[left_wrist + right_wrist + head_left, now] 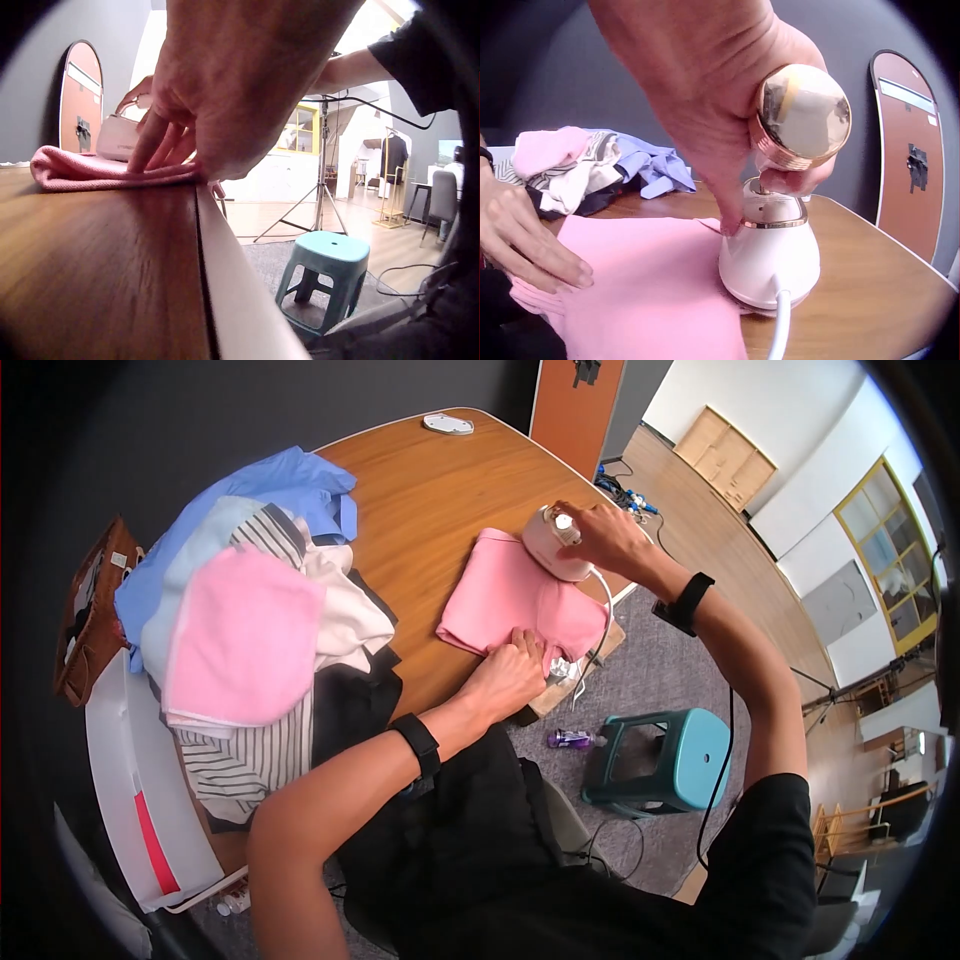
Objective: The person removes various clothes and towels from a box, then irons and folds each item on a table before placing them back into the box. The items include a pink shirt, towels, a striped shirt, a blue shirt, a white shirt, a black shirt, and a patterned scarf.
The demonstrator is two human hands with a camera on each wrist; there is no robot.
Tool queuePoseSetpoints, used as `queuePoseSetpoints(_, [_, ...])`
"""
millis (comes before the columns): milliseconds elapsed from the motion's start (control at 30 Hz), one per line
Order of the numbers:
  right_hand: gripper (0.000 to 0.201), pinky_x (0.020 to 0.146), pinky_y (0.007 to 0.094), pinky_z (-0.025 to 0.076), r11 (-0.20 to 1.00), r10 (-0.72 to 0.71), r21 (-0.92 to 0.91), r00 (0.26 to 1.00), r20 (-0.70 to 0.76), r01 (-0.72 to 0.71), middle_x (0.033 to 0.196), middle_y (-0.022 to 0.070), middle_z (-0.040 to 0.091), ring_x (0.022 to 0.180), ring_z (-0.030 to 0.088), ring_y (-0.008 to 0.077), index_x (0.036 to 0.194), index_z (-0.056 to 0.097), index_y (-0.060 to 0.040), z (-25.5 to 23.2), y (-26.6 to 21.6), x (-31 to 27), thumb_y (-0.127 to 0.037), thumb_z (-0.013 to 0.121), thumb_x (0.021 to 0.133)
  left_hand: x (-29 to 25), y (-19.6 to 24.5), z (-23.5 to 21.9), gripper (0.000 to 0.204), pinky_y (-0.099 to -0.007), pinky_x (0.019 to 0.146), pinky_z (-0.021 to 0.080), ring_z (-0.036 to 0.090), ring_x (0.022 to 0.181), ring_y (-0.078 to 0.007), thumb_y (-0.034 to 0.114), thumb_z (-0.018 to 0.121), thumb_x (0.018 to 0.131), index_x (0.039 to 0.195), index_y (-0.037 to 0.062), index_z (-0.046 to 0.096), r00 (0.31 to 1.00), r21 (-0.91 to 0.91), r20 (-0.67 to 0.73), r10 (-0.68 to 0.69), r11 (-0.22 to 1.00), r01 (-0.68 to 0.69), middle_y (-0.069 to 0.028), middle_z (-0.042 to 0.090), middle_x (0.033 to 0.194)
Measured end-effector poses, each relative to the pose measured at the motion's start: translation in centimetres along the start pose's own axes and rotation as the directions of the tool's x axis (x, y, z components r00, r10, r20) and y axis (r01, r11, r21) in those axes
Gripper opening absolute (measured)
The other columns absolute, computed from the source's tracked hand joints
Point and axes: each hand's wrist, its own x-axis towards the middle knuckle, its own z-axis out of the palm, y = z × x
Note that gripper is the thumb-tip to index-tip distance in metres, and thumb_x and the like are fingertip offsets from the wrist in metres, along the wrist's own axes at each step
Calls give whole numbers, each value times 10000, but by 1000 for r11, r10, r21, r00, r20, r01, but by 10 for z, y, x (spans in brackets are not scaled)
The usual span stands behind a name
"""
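A folded pink cloth [505,595] lies on the wooden table near its right edge. My right hand [610,540] grips the handle of a white iron [769,259] with gold trim, which stands on the cloth's far right part, its white cord hanging down. With fingers extended, my left hand [512,678] presses the near edge of the cloth; in the right wrist view the left hand [525,236] rests flat at the cloth's left side. The left wrist view shows the cloth [82,171] in layers under the left fingertips.
Heaped clothes [245,630] cover the table's left side beside a white bin [130,760] and a brown basket [95,610]. A white device [447,424] lies at the far edge. On the floor are a teal stool [700,760] and a purple bottle [570,739].
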Motion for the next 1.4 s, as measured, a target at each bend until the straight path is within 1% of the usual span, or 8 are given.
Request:
queuePoseSetpoints(367, [722, 829, 438, 593, 999, 40, -11, 996, 86, -39, 981, 167, 766, 954, 740, 344, 1397, 617, -149, -52, -21, -25, -340, 861, 744, -8, -14, 4, 457, -343, 830, 595, 631, 1127, -309, 146, 625, 852, 1249, -80, 617, 990, -122, -137, 15, 992, -32, -184, 638, 1211])
queuePoseSetpoints(500, [745, 877, 448, 579, 998, 29, 42, 981, 190, -38, 1062, 177, 760, 1005, 731, 352, 1370, 635, -122, -18, -8, -21, -402, 868, 721, -17, -15, 6, 482, -356, 851, 594, 622, 1156, -327, 140, 625, 852, 1292, -57, 601, 996, -153, -94, -5, 988, -10, -177, 627, 1232])
queuePoseSetpoints(667, [759, 880, 456, 556, 994, 89, 54, 987, 132, -96, 1059, 177, 753, 1036, 711, 356, 1374, 624, -106, -11, 7, -23, -385, 871, 713, -20, -17, 7, 464, -371, 857, 602, 628, 1151, -335, 133, 624, 862, 1285, -55, 592, 997, -234, -65, -42, 972, 25, -176, 628, 1186])
queuePoseSetpoints(867, [744, 769, 464, 591, 989, 122, -83, 993, 3, -121, 971, 168, 755, 937, 736, 360, 1380, 617, -121, -23, 20, -24, -363, 877, 726, -8, -47, 27, 317, -398, 860, 593, 655, 1093, -320, 126, 619, 861, 1132, -37, 650, 983, -299, -184, 14, 952, -70, -155, 661, 1120])
queuePoseSetpoints(1067, [723, 770, 469, 586, 993, 110, -29, 991, -83, -112, 914, 175, 751, 892, 739, 367, 1396, 603, -142, -49, 8, -31, -330, 866, 750, -3, -114, 31, 154, -465, 922, 538, 669, 1031, -308, 62, 653, 803, 938, 3, 698, 999, -122, -45, -7, 993, 2, -142, 700, 968])
queuePoseSetpoints(1267, [722, 731, 459, 592, 1000, -25, -4, 1000, 5, 25, 863, 180, 747, 839, 744, 366, 1397, 608, -146, -49, -26, -29, -346, 861, 751, -14, -50, 8, 440, -452, 1001, 509, 637, 1103, -345, 48, 699, 733, 1158, -61, 667, 959, -407, -240, -148, 912, 39, -181, 666, 1148])
queuePoseSetpoints(1300, [729, 733, 458, 592, 990, -134, 27, 987, -89, 137, 853, 182, 746, 840, 743, 367, 1408, 602, -158, -26, -17, -23, -377, 855, 760, -12, -39, 12, 473, -452, 1009, 505, 630, 1125, -350, 53, 708, 727, 1181, -68, 657, 951, -417, -271, -150, 909, 25, -189, 658, 1179])
queuePoseSetpoints(1400, [759, 738, 477, 590, 994, -94, 67, 990, 104, 87, 900, 207, 748, 857, 737, 388, 1441, 560, -163, -41, -57, -30, -386, 848, 775, -18, -19, -3, 478, -459, 1030, 496, 602, 1201, -372, 98, 716, 738, 1176, -80, 642, 994, -414, -73, -87, 909, 49, -217, 637, 1243])
